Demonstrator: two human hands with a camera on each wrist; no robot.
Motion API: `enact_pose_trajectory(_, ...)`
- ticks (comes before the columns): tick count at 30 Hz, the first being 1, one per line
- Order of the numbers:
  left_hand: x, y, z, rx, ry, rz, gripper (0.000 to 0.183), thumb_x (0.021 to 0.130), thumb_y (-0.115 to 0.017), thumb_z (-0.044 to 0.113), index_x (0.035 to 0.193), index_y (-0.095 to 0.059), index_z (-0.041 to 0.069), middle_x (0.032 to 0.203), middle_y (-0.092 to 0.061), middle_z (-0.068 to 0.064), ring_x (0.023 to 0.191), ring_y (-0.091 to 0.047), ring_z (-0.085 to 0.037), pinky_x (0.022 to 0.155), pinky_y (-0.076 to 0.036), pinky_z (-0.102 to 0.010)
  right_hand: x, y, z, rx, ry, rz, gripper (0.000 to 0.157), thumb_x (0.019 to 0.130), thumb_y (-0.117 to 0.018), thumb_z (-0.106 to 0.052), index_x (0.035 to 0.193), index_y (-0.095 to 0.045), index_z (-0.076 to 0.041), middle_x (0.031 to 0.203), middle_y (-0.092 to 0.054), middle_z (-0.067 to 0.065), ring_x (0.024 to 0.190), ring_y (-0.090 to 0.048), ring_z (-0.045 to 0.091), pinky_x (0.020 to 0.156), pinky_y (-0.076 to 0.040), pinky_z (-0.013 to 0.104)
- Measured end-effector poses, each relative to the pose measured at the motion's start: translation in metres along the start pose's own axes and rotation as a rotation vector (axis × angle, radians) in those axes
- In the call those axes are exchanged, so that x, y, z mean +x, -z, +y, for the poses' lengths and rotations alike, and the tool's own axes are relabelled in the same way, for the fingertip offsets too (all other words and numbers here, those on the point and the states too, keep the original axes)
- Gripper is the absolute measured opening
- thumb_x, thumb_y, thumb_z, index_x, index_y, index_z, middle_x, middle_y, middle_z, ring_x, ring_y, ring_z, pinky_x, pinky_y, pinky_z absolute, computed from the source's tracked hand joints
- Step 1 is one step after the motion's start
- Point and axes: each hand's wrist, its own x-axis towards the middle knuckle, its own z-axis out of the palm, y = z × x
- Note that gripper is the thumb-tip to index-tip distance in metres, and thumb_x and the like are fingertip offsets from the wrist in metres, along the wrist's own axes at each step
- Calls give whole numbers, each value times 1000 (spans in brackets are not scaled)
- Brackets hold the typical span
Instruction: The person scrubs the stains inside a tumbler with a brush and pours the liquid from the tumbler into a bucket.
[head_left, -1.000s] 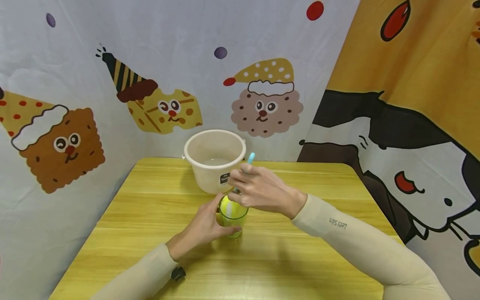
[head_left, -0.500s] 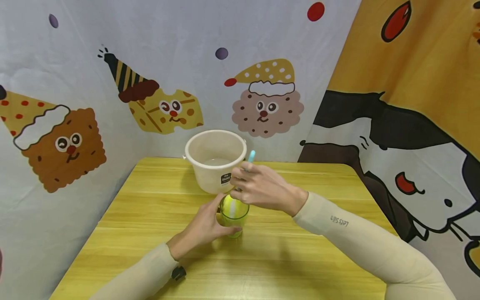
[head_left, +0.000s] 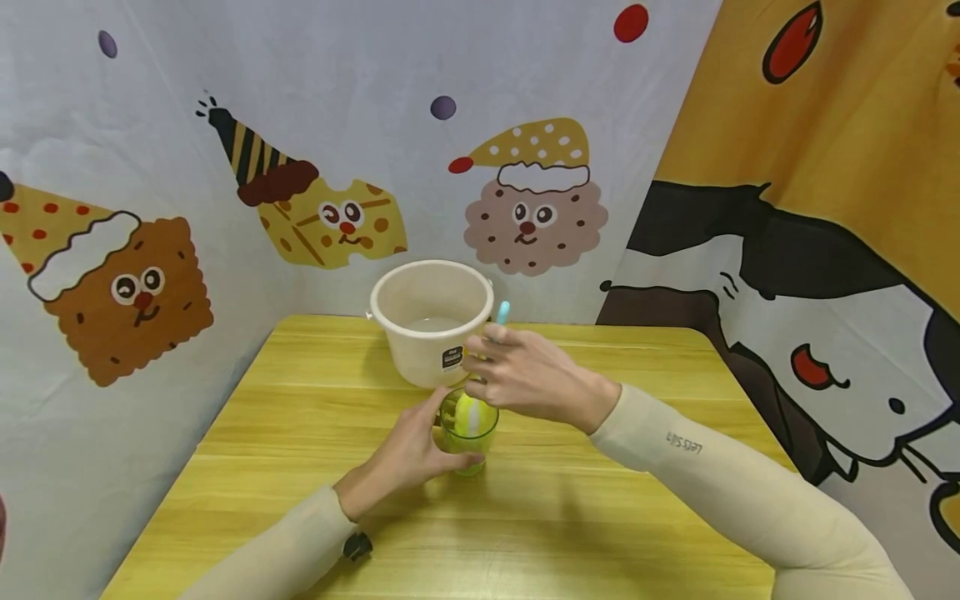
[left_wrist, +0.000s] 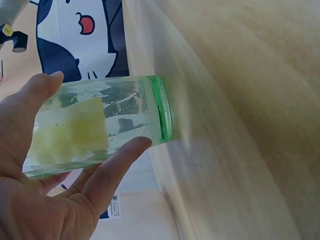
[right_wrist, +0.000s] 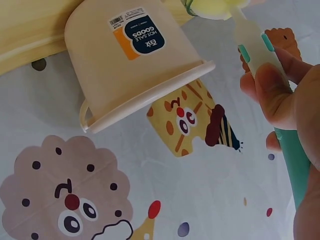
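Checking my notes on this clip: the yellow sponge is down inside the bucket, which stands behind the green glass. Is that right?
Not quite: the yellow sponge is inside the green glass, as the head view shows. The bucket does stand behind the glass.

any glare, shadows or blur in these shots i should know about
Head view: faint shadow and a pale sheen on the table; left wrist view: scene turned sideways, pale reflections streaking the cup, table grain soft at right; right wrist view: bucket upside down, its label's large print sharp enough to read.
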Motion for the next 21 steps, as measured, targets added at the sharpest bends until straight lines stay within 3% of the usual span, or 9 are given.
enact_pose_trajectory(11,2,2,1,-5,14,-4,90,85,-107,40,156,-57,19,133,-80,-2,113,-79,-18,94,-68,-35,-4,5,-1,21,5,-21,14,94,-94,-38,99,-81,-37,114,-84,-20,119,-61,12,105,-39,33)
enact_pose_trajectory(21,1,1,0,-4,17,-10,90,84,-108,42,155,-58,20,132,-80,-2,112,-79,-17,92,-65,-28,-4,11,-4,35,8,-23,14,94,-94,-39,97,-81,-36,110,-83,-20,114,-63,13,103,-40,33)
